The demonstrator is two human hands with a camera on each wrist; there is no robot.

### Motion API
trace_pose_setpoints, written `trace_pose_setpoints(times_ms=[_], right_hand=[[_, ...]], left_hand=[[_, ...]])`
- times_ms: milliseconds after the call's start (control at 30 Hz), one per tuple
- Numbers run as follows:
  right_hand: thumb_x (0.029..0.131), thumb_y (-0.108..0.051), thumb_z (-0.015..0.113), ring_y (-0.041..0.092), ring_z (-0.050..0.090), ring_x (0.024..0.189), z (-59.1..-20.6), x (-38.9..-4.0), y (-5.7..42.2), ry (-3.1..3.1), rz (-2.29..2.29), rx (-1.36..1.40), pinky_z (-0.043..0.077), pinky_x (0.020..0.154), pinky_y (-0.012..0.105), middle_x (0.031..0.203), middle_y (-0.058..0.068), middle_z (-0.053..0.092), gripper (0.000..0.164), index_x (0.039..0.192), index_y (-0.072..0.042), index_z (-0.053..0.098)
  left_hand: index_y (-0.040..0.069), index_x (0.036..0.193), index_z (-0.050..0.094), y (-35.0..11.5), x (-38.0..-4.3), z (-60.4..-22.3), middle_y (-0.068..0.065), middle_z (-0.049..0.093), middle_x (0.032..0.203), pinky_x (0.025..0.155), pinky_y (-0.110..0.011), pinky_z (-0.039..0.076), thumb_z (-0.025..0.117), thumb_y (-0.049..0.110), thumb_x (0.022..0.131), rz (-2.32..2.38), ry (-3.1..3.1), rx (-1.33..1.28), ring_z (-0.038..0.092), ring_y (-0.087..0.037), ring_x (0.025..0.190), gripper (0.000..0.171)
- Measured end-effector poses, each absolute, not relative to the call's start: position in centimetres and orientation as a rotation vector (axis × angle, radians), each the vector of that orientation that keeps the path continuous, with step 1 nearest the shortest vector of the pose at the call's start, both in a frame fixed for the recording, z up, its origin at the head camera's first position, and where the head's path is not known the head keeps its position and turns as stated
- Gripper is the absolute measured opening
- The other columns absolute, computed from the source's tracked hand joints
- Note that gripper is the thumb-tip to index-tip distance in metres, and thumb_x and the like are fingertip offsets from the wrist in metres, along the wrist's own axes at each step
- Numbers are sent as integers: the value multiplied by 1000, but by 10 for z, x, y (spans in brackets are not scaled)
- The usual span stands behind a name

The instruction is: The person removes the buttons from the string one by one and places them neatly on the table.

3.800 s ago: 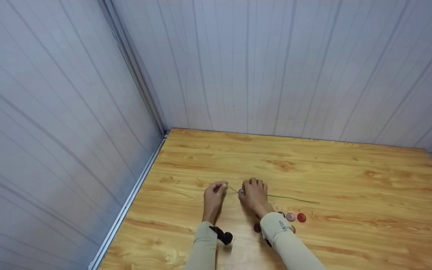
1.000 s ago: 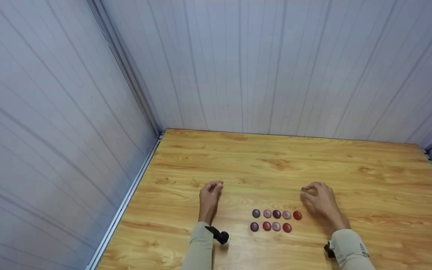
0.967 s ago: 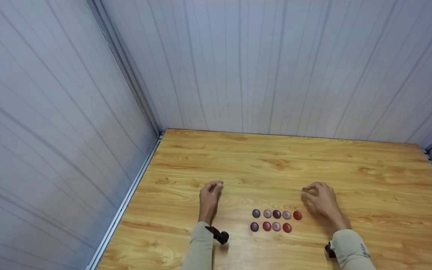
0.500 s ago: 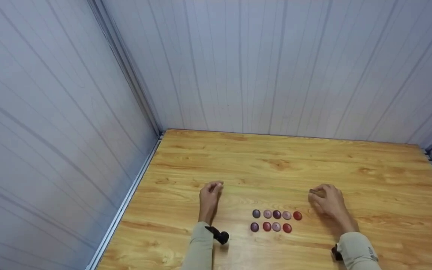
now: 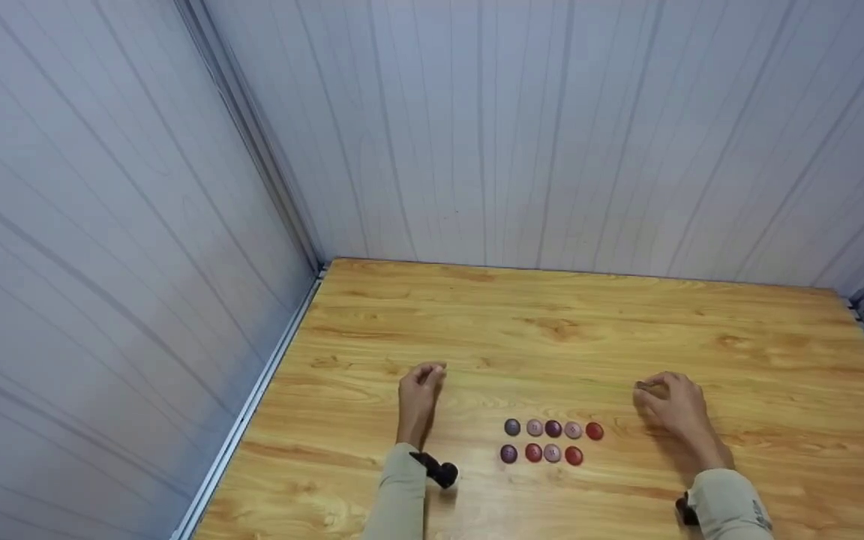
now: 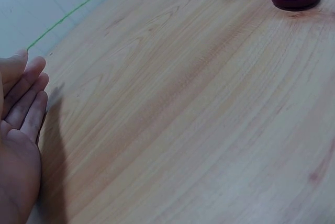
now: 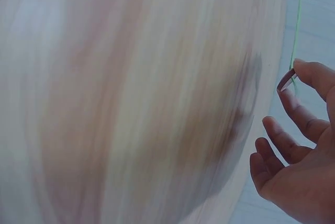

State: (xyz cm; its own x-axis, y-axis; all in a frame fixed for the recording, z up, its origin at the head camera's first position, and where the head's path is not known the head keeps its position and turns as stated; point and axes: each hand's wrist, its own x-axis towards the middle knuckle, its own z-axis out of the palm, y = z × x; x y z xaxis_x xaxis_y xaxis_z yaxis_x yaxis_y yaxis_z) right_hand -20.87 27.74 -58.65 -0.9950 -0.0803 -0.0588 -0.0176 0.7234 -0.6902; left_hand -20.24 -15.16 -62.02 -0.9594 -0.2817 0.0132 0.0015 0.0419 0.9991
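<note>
My left hand (image 5: 417, 397) pinches one end of a thin green string (image 6: 68, 17) between thumb and fingers, its other fingers loosely bent. The string runs off to the right, stretched over the table and very faint in the head view. Out on the right, my right hand (image 5: 676, 405) pinches a brownish-purple button (image 7: 286, 79) by its edge between thumb and index finger. The green string passes through this button, and a short tail shows beyond it in the right wrist view. The remaining right fingers are curved and apart from the button.
Two rows of loose buttons lie between the hands: a grey button (image 5: 512, 427), a dark purple button (image 5: 508, 454), a red button (image 5: 595, 430) and several pink and red ones. The wooden table (image 5: 552, 315) ends at a pale panelled wall (image 5: 522, 135).
From beside the left hand, my right hand has moved far right with the button, still drifting right over the last second. The string is now stretched between the hands; my left hand stays put.
</note>
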Motion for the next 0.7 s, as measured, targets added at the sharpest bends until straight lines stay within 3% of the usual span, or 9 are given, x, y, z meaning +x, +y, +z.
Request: trace_pose_setpoints(times_ms=[400, 700], right_hand=[[94, -35, 60, 53, 32, 119, -587, -201, 292, 2889, -1095, -46, 23, 98, 63, 129, 36, 41, 45, 110, 6, 58], [92, -32, 64, 53, 34, 116, -578, -189, 279, 2951, -1006, -171, 26, 94, 65, 132, 35, 42, 40, 110, 3, 59]], left_hand=[[2, 103, 69, -150, -203, -621, -14, 69, 108, 89, -34, 51, 61, 19, 94, -2024, -2107, 338, 65, -24, 101, 20], [-7, 109, 65, -149, -195, -606, -22, 65, 115, 91, -40, 50, 58, 13, 96, -2053, -2122, 273, 62, -30, 106, 25]])
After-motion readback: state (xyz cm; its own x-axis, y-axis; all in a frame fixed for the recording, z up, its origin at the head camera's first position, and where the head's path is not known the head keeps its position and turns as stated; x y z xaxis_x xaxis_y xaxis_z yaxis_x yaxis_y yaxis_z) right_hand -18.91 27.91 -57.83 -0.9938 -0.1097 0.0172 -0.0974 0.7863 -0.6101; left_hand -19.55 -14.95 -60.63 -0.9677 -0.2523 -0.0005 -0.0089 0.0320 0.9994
